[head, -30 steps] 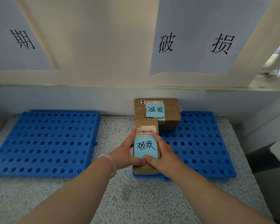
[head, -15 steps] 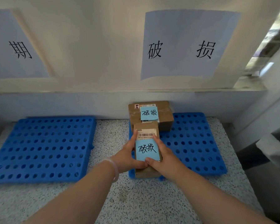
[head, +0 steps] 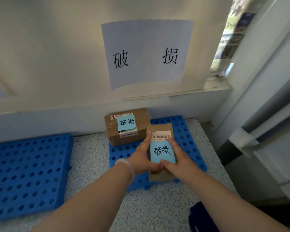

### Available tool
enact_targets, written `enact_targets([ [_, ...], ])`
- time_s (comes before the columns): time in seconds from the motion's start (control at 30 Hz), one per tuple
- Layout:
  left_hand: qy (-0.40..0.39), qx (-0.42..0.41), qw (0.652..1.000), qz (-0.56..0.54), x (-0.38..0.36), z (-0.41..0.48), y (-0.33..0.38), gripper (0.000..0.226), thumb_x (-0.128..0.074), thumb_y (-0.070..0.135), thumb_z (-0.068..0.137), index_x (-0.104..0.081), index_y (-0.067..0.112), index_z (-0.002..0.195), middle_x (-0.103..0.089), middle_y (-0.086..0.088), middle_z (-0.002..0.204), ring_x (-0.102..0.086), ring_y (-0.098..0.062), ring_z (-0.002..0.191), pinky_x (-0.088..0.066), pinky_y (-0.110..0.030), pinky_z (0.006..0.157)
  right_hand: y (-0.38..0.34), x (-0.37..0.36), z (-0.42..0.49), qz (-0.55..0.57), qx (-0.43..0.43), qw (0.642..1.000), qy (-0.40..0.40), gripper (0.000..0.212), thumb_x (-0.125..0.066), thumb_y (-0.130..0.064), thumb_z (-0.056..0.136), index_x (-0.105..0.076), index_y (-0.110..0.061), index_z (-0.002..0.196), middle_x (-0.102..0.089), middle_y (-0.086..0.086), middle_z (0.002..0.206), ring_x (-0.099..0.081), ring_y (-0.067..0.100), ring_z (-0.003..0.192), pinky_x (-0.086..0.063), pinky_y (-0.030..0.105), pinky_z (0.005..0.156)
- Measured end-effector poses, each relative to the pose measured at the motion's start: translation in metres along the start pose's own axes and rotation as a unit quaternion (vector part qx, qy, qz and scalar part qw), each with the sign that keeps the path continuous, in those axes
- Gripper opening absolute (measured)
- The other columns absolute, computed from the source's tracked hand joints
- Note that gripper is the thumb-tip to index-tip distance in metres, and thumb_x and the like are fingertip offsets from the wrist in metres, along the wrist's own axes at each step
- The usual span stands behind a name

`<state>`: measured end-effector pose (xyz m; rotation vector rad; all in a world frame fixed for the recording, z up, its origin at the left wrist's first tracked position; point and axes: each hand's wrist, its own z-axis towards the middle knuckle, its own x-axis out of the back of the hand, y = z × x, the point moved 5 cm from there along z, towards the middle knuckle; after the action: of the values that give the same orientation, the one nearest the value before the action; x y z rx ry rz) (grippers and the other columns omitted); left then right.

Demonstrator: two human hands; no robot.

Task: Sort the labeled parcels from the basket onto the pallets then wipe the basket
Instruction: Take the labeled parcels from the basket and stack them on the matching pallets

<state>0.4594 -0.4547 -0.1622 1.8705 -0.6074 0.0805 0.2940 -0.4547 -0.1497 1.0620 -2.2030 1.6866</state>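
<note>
1. Head view, the grip: both hands clasp the small brown parcel (head: 159, 176). The left hand (head: 141, 158) is on its left edge and the right hand (head: 179, 161) on its right, with both thumbs on top.
2. Where it is: over the near part of the right blue pallet (head: 189, 139), its near end jutting past the pallet's front edge. I cannot tell whether it already rests there.
3. Doing it well, in my judgement: slide it further onto the pallet, flat and note side up, just beside the bigger parcel (head: 132, 138) at the pallet's far left corner. Let go only once it is fully supported.
4. Writing: the wall sign (head: 147, 54) above the pallet reads 破损, which matches the blue note (head: 162, 152) on the held parcel and the one on the bigger parcel.
5. The barcode label (head: 161, 135) begins SF02280632. The other labels are too small to read.
</note>
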Motion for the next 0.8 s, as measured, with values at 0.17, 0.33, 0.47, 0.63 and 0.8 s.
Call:
enact_targets([
  [0.17, -0.010, -0.009, 1.000, 0.001, -0.016, 0.028, 0.020, 0.133, -0.087, 0.041, 0.058, 0.013, 0.055, 0.144, -0.024, 0.006, 0.154, -0.032, -0.015, 0.139, -0.040, -0.042, 0.111, 0.016, 0.030, 0.010, 0.009, -0.021, 1.000, 0.010, 0.088, -0.066, -0.041, 0.090, -0.003, -0.055, 0.149, -0.042, -0.011, 0.135, -0.049, 0.007, 0.112, -0.048, 0.030, 0.095],
  [0.33, -0.003, -0.003, 1.000, 0.011, -0.014, 0.057, 0.030, 0.130, -0.088, 0.034, 0.064, 0.012, 0.055, 0.145, -0.016, 0.005, 0.155, -0.027, -0.018, 0.142, -0.036, -0.046, 0.113, 0.022, 0.051, 0.035, 0.007, -0.020, 1.000, 0.003, 0.086, -0.064, -0.039, 0.092, -0.003, -0.052, 0.151, -0.043, -0.011, 0.134, -0.049, 0.002, 0.102, -0.043, 0.016, 0.075],
  [0.47, 0.001, -0.001, 0.999, 0.049, -0.012, 0.074, 0.032, 0.122, -0.085, 0.030, 0.071, 0.007, 0.049, 0.148, -0.015, 0.000, 0.154, -0.023, -0.021, 0.143, -0.033, -0.043, 0.115, 0.026, 0.054, 0.056, -0.003, -0.016, 1.000, -0.013, 0.088, -0.066, -0.039, 0.091, -0.003, -0.052, 0.151, -0.042, -0.007, 0.139, -0.050, 0.008, 0.110, -0.045, 0.019, 0.083],
  [0.63, 0.005, 0.005, 0.998, 0.058, -0.003, 0.087, 0.030, 0.112, -0.083, 0.029, 0.075, -0.002, 0.044, 0.151, -0.021, 0.000, 0.149, -0.028, -0.019, 0.139, -0.035, -0.028, 0.107, 0.024, 0.053, 0.079, -0.012, -0.009, 1.000, -0.028, 0.089, -0.067, -0.040, 0.090, -0.003, -0.054, 0.150, -0.038, -0.004, 0.138, -0.048, 0.012, 0.114, -0.047, 0.029, 0.093],
  [0.8, -0.008, 0.000, 0.997, 0.072, -0.001, 0.094, 0.031, 0.124, -0.084, 0.037, 0.072, 0.011, 0.039, 0.153, -0.018, 0.004, 0.153, -0.024, -0.009, 0.135, -0.029, -0.023, 0.102, 0.022, 0.057, 0.098, -0.015, 0.003, 0.999, -0.030, 0.088, -0.068, -0.038, 0.089, -0.006, -0.055, 0.149, -0.040, -0.006, 0.138, -0.051, 0.011, 0.112, -0.052, 0.035, 0.094],
])
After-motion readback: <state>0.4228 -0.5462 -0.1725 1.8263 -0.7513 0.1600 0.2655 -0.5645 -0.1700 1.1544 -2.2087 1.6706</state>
